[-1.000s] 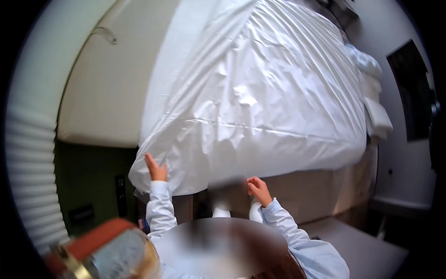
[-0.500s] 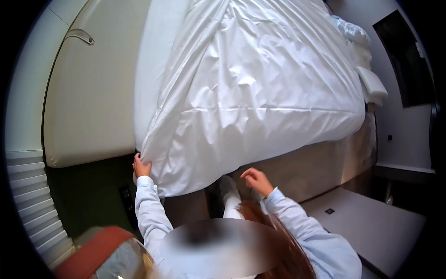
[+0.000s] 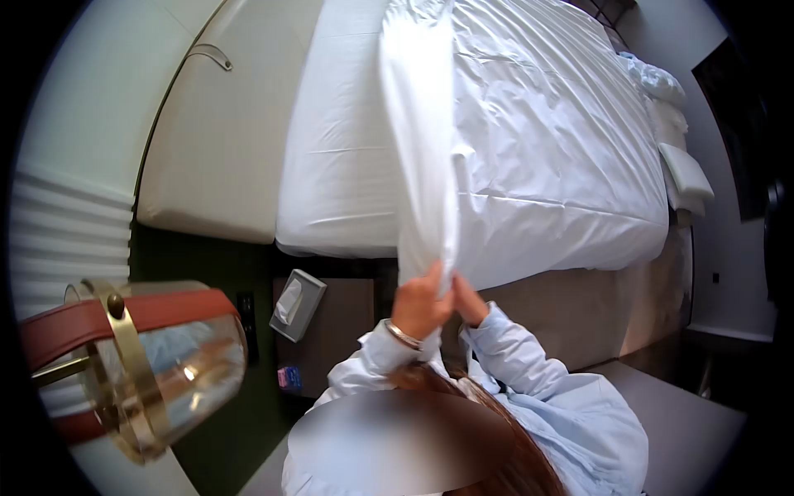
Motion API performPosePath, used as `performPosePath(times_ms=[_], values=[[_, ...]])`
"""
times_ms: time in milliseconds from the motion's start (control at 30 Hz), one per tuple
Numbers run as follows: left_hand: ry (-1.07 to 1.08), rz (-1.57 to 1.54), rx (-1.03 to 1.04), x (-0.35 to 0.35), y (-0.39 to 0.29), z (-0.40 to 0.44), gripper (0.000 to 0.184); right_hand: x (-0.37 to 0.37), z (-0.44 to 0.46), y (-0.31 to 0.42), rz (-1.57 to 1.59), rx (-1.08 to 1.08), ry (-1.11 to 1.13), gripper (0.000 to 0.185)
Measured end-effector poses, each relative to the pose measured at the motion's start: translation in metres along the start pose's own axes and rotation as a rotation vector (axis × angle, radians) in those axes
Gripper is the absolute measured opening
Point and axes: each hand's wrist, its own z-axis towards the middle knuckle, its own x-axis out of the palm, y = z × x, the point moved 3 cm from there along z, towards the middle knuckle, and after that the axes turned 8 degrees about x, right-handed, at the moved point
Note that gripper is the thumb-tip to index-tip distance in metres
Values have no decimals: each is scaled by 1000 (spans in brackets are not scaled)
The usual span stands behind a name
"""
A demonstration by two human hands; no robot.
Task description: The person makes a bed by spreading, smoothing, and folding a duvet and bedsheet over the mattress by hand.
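Observation:
A white duvet (image 3: 546, 157) lies over the bed, its left edge lifted and gathered into a long fold that runs down to my hands. My left hand (image 3: 420, 304) is closed on the end of that fold, a bracelet at its wrist. Right beside it, my right hand (image 3: 470, 301) is at the same edge; its fingers are partly hidden and I cannot make out what they hold. To the left of the fold, the white mattress (image 3: 339, 174) shows uncovered by the duvet.
A beige headboard (image 3: 223, 132) stands at the left. Below it, a bedside table (image 3: 339, 331) bears a tissue box (image 3: 298, 304) and a small coloured packet (image 3: 289, 378). A glass lamp (image 3: 165, 364) juts in at lower left. Folded white pillows (image 3: 685, 172) rest at the right.
My left hand has taken the duvet's corner and brought it rightward, next to my right hand. The duvet's left side has come off the mattress there, and the bedside table shows more.

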Motion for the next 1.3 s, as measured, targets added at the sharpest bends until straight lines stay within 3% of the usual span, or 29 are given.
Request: performPosePath(times_ms=[33, 100, 167, 200, 233, 300, 367, 433, 500, 533, 600, 633, 667, 767, 933, 1033, 1067, 1133, 1167, 1233, 1300], values=[[33, 34, 18, 10, -29, 7, 33, -23, -14, 23, -128, -102, 7, 42], [120, 86, -1, 44, -66, 15, 32, -48, -60, 84, -198, -87, -186, 56], [200, 96, -29, 89, -85, 14, 31, -78, -83, 121, -165, -45, -214, 67], [179, 101, -3, 111, -91, 21, 31, -116, -64, 113, -162, 144, -207, 62], [211, 131, -42, 137, -92, 23, 33, -128, -47, 116, -418, -96, -244, 48], [262, 156, -86, 174, -92, 12, 34, -161, -27, 114, -652, 19, -193, 34], [95, -160, -105, 182, -72, 10, 35, -151, -35, 133, -867, -345, -293, 30], [157, -1225, -689, 205, -23, -27, 39, -135, -64, 152, -821, -361, -331, 30], [-7, -1555, -1212, 240, 15, -80, 57, -127, -72, 170, -571, -365, -229, 31], [-63, -1852, -1434, 263, 21, -97, 75, -124, -72, 178, -533, -355, -220, 30], [-106, -2364, -1169, 289, 16, -96, 90, -120, -81, 181, -402, -263, -185, 32], [-262, -2385, -1137, 306, 29, -87, 99, -114, -88, 185, -309, -193, -132, 33], [-240, -2405, -1060, 313, 32, -71, 102, -117, -86, 188, -263, -168, -126, 34], [-332, -2386, -954, 341, 29, -46, 93, -104, -95, 190, -145, -80, -137, 35], [-726, -2174, -858, 353, 32, -44, 79, -91, -101, 193, -19, 63, -54, 37], [-1036, -1914, -830, 324, 50, -55, 71, -109, -102, 173, 16, 114, -23, 35], [-1157, -1794, -825, 309, 57, -63, 68, -125, -105, 165, -120, -125, -78, 34], [-1344, -1566, -807, 266, 69, -84, 63, -170, -96, 148, -175, -180, -167, 34], [-1379, -1540, -762, 239, 70, -97, 60, -192, -92, 139, -204, -206, -214, 34], [-1355, -1586, -615, 189, 68, -113, 54, -199, -84, 131, -252, 23, -250, 31], [-1263, -1675, -454, 158, 58, -124, 52, -230, -77, 90, -317, -78, -257, 29]])
